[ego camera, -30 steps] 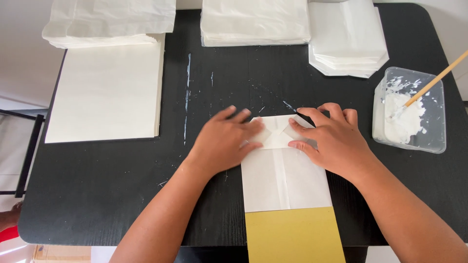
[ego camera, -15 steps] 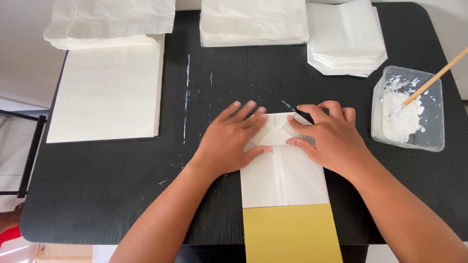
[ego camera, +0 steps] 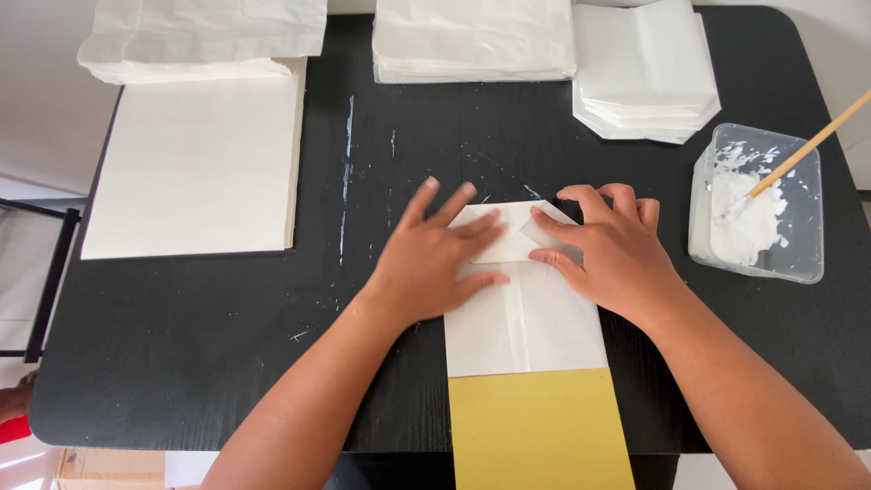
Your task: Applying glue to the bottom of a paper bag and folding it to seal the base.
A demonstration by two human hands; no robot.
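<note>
Left hand [ego camera: 434,259] now spreads flat, right hand [ego camera: 610,247] presses fingertips at three o'clock; paper bag [ego camera: 522,304] fold stays down.

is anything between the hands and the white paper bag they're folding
Nothing visible does. The left hand and the right hand both lie flat, directly on the folded end of the white paper bag, with no object between palms and paper.

A white paper bag [ego camera: 526,313] lies flat at lower centre of the frame, its top end folded into angled flaps, its lower end overlapping a yellow card [ego camera: 540,431].
</note>
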